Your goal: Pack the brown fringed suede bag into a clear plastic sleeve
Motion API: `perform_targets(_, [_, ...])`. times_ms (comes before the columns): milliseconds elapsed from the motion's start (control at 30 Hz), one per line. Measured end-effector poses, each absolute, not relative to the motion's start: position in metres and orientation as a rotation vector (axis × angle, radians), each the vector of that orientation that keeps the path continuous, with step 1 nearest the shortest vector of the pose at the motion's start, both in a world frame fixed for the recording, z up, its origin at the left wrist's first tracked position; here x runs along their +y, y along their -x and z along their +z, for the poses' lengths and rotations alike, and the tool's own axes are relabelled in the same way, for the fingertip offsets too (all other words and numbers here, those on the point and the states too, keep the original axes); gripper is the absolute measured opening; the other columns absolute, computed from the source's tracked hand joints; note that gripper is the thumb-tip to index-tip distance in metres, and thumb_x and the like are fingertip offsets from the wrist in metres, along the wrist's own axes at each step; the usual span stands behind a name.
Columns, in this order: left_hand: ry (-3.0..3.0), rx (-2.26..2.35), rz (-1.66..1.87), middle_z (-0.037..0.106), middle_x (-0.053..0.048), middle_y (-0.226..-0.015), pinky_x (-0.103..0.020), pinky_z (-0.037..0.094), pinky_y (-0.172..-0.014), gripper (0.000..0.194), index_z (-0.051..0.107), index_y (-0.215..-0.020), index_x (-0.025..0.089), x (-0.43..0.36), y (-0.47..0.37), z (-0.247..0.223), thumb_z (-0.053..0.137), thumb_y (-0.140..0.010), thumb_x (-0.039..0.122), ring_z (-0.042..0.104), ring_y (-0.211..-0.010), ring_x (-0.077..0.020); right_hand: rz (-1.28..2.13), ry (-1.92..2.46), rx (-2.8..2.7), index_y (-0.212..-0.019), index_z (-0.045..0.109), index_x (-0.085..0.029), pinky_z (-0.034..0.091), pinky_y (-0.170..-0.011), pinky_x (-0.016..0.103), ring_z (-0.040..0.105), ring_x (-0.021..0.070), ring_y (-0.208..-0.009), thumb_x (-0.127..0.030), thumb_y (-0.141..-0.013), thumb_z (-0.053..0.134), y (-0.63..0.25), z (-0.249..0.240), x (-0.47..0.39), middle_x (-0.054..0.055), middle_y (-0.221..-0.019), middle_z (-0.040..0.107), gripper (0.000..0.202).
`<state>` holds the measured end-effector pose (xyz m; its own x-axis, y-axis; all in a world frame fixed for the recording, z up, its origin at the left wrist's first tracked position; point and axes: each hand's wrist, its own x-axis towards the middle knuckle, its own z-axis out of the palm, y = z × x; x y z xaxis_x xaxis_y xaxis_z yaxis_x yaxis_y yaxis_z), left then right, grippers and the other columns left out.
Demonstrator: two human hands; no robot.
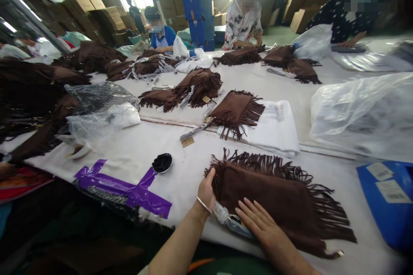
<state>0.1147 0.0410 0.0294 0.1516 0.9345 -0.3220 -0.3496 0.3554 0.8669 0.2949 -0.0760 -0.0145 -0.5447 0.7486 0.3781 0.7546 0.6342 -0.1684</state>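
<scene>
Bag (pixel 274 193) lies flat. L hand (pixel 206 191) at its edge, can't tell grip; R hand (pixel 258 221) spread wide atop: press evenly, w/o bunching fringe (pixel 331 208).

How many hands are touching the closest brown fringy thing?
2. The left hand, partly hidden, touches the left end of the brown fringed piece; the right hand lies flat on its near edge. No other hand shows there.

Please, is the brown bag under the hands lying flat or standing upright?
Lying flat: the bag has its broad side facing up on the white table, its fringe spread outward, and the right hand rests on it.
</scene>
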Motion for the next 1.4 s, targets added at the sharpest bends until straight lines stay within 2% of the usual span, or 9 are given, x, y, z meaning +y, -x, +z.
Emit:
perform_targets(200, [-2.15, 1.24, 0.489, 0.027, -0.01, -0.15, -0.049, 0.007, -0.117, 0.054, 0.039, -0.138, 0.014, 0.023, -0.137, 0.025, 0.047, -0.086, 0.025, 0.014, -0.142, -0.0259, -0.042, 1.112, -2.489, -0.143, 0.031, -0.02, 0.033, -0.11, 0.041, 0.026, 0.0202, -0.137, -0.009, -0.087, 0.044, -0.302, -0.021, -0.081, 0.004, -0.147, 0.035, 0.059])
perform_targets(400, [-2.463, 1.12, 0.18, 0.016, -0.015, -0.153, -0.052, 0.019, -0.114, 0.063, 0.024, -0.144, 0.014, 0.013, -0.15, 0.024, 0.041, -0.092, 0.043, 0.01, -0.142, -0.0266, 0.138, 1.193, -2.532, -0.145, 0.025, -0.024, 0.031, -0.111, 0.042, 0.023, 0.0188, -0.138, -0.032, -0.092, 0.049, -0.342, -0.012, -0.097, 0.001, -0.148, 0.032, 0.058])
perform_targets(533, [-2.641, 0.957, 0.215, 0.02, -0.011, -0.153, -0.054, 0.021, -0.113, 0.053, 0.023, -0.145, 0.02, 0.015, -0.166, 0.023, 0.037, -0.095, 0.033, 0.007, -0.142, -0.0255, 0.465, 1.418, -2.179, -0.14, 0.036, -0.027, 0.029, -0.111, 0.047, 0.023, 0.02, -0.138, -0.027, -0.095, 0.044, -0.377, -0.012, -0.132, 0.003, -0.147, 0.036, 0.046])
perform_targets(667, [-2.795, 0.663, 0.192, 0.027, -0.011, -0.151, -0.052, 0.025, -0.113, 0.056, 0.025, -0.144, 0.019, 0.006, -0.189, 0.025, 0.044, -0.092, 0.029, 0.01, -0.142, -0.0253, 0.728, 1.631, -1.165, -0.13, 0.05, -0.025, 0.03, -0.111, 0.045, 0.039, 0.022, -0.13, -0.032, -0.097, 0.039, -0.399, -0.022, -0.179, 0.006, -0.14, 0.046, 0.036])
perform_targets(767, [-2.86, 0.383, 0.043, 0.026, -0.011, -0.151, -0.05, 0.026, -0.113, 0.064, 0.027, -0.143, 0.017, -0.009, -0.208, 0.025, 0.054, -0.087, 0.034, 0.013, -0.142, -0.0264, 1.021, 1.464, -0.423, -0.12, 0.058, -0.019, 0.039, -0.105, 0.046, 0.055, 0.0262, -0.115, -0.047, -0.095, 0.037, -0.41, -0.03, -0.203, 0.011, -0.124, 0.06, 0.042])
perform_targets(867, [-2.933, 0.269, -0.067, 0.025, -0.012, -0.151, -0.05, 0.023, -0.114, 0.063, 0.031, -0.142, 0.015, -0.025, -0.23, 0.017, 0.054, -0.086, 0.033, 0.015, -0.141, -0.0288, 1.319, 1.181, -0.032, -0.115, 0.061, -0.013, 0.042, -0.102, 0.046, 0.057, 0.0293, -0.112, -0.053, -0.093, 0.038, -0.423, -0.034, -0.21, 0.016, -0.12, 0.062, 0.052])
perform_targets(1000, [-3.105, 0.241, 0.011, 0.036, -0.016, -0.145, -0.045, 0.03, -0.111, 0.048, 0.038, -0.138, 0.009, -0.037, -0.253, -0.006, 0.042, -0.092, 0.023, 0.03, -0.136, -0.0295, 1.629, 0.945, 0.134, -0.123, 0.056, -0.009, 0.038, -0.104, 0.045, 0.055, 0.0291, -0.115, -0.059, -0.092, 0.035, -0.439, -0.031, -0.2, 0.02, -0.121, 0.061, 0.062])
perform_targets(1133, [-3.175, 0.168, 0.265, 0.053, -0.01, -0.133, -0.036, 0.037, -0.107, 0.037, 0.048, -0.129, 0.011, -0.038, -0.257, -0.015, 0.036, -0.095, 0.019, 0.046, -0.127, -0.0215, 1.841, 0.717, 0.064, -0.118, 0.058, -0.008, 0.034, -0.106, 0.045, 0.055, 0.0275, -0.116, -0.066, -0.091, 0.027, -0.437, -0.021, -0.174, 0.019, -0.122, 0.06, 0.071])
perform_targets(1400, [-3.083, 0.114, 0.362, 0.054, -0.008, -0.133, -0.038, 0.042, -0.106, 0.042, 0.048, -0.129, 0.011, -0.045, -0.244, 0.017, 0.039, -0.089, 0.011, 0.045, -0.127, -0.021, 1.581, 0.503, -0.095, -0.117, 0.06, -0.016, 0.035, -0.103, 0.053, 0.045, 0.0308, -0.125, -0.08, -0.08, 0.019, -0.418, -0.025, -0.087, 0.013, -0.126, 0.058, 0.085])
